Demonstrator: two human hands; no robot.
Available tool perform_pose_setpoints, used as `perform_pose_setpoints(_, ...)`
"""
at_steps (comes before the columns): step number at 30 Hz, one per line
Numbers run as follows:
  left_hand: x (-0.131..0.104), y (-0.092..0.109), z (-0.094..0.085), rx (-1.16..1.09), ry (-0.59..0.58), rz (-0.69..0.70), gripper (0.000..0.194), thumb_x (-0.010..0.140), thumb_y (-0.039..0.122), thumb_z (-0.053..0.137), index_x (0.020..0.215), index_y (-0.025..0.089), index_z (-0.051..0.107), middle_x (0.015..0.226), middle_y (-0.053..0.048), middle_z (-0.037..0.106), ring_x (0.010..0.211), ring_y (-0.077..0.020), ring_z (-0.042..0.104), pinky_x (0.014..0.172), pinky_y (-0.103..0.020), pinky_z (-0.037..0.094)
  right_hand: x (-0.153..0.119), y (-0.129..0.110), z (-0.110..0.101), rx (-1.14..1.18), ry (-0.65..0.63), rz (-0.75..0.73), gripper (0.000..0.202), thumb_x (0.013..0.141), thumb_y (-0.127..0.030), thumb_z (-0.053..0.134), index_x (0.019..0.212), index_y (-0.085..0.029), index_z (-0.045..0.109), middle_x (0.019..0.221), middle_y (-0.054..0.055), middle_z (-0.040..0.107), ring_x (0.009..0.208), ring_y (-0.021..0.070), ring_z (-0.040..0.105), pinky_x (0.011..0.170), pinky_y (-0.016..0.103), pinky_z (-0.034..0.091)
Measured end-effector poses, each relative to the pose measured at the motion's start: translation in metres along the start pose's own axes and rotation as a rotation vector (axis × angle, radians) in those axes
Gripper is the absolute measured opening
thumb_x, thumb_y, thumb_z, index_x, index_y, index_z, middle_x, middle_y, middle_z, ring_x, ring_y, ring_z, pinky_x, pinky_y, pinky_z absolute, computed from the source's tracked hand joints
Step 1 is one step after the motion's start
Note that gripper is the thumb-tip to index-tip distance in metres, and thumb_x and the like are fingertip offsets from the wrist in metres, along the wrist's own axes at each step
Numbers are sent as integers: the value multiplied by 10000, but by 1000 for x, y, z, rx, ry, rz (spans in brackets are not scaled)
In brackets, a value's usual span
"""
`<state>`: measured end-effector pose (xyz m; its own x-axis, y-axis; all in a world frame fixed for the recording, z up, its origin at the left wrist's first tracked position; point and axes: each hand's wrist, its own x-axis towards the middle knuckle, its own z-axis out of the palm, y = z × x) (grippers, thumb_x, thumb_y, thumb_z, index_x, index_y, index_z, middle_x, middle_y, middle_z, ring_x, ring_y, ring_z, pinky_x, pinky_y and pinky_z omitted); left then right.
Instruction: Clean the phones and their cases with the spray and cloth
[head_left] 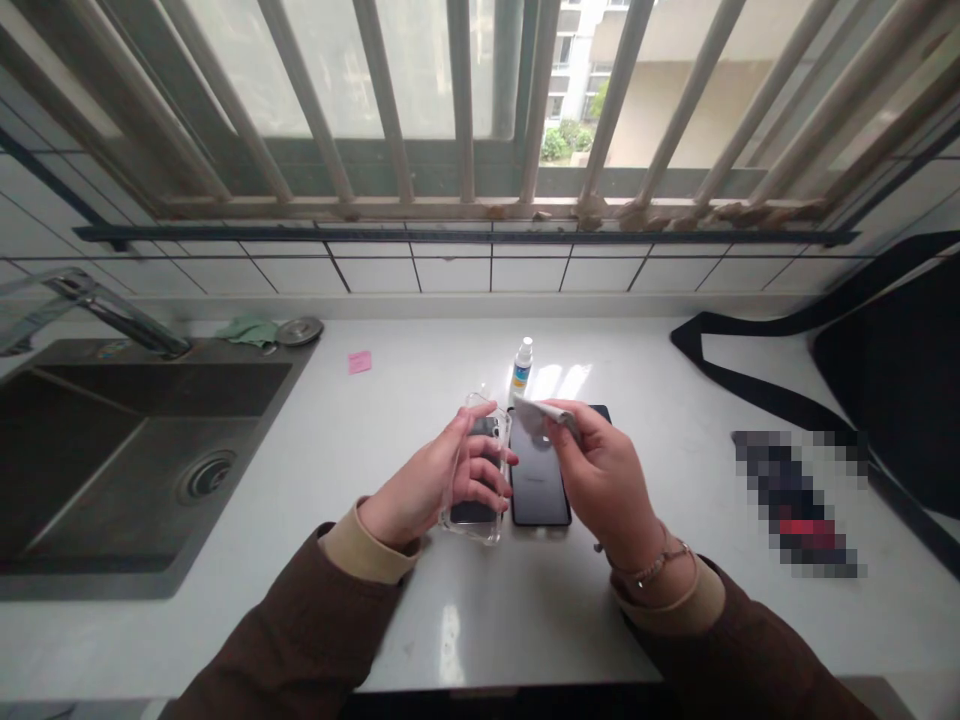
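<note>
My left hand [457, 468] has its fingers wrapped round a clear phone case [480, 533], with the fingers seen through or across it. A dark phone-like object [472, 513] shows behind those fingers; whether it lies inside the case or under it I cannot tell. Pinched in my right hand [600, 465] is a folded greyish-white cloth [544, 410]. Below the cloth a black phone [538, 490] lies flat on the white counter, just right of the clear case. Another dark item [602, 411] is partly hidden behind my right hand. A small white bottle [521, 367] stands beyond the phone.
At the left are a sink [161, 590] and a faucet [127, 320], with a green cloth [251, 331] and a metal strainer [300, 331] behind. A pink note [360, 362] lies on the counter [420, 350]. A black bag [892, 350] and a blurred-out item [799, 505] are at the right.
</note>
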<state>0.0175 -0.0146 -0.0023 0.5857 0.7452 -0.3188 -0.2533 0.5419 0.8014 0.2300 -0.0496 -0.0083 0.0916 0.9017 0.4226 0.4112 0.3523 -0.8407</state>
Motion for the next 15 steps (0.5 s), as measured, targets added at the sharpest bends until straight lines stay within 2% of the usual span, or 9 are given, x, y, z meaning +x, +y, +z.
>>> perform_pose_setpoints(1, 0, -1, 0, 13, -19, -19, 676, 1111, 630, 396, 1652, 227, 351, 1059, -130, 691, 752, -229, 741, 671, -382, 643, 1, 2, -1, -74, 55, -19, 231, 1093, -284, 598, 1238, -231, 770, 1100, 78, 840, 928, 216, 811, 836, 352, 687)
perform_pose_setpoints(3, -1, -2, 1, 40, -47, -37, 665, 1108, 641, 396, 1641, 244, 378, 1083, -120, 668, 768, -228, 741, 671, -380, 640, 2, 6, -1, -179, 64, -129, 286, 1093, -215, 572, 1315, -246, 751, 1218, 85, 833, 1083, 238, 816, 963, 398, 685)
perform_pose_setpoints(6, -2, -4, 2, 54, -100, -16, 669, 1108, 664, 364, 1632, 250, 404, 1066, -109, 662, 788, -231, 728, 698, -400, 642, 1, 9, 2, -231, -113, -371, 404, 1084, -87, 498, 1412, -232, 686, 1384, 92, 777, 1305, 229, 742, 1162, 452, 605)
perform_pose_setpoints(9, -2, -5, 2, 40, -94, 44, 671, 1112, 655, 369, 1632, 233, 406, 1115, -136, 692, 838, -248, 720, 732, -431, 643, -3, 10, 9, -222, -286, -510, 414, 1072, -45, 494, 1424, -200, 648, 1410, 115, 762, 1357, 217, 708, 1222, 480, 553)
perform_pose_setpoints(12, 0, -6, 2, 7, 6, 104, 661, 1111, 614, 440, 1631, 208, 400, 1119, -138, 709, 862, -248, 721, 741, -402, 629, -7, 8, 14, -178, -361, -541, 366, 1064, -34, 501, 1362, -182, 654, 1358, 113, 788, 1320, 209, 732, 1233, 464, 540)
perform_pose_setpoints(15, 1, -4, 2, -35, 170, 150, 603, 1131, 527, 453, 1619, 177, 399, 1013, -101, 698, 768, -180, 682, 695, -291, 585, -11, 4, 16, -130, -427, -539, 320, 1072, -54, 493, 1299, -204, 662, 1312, 82, 807, 1251, 194, 770, 1230, 442, 541)
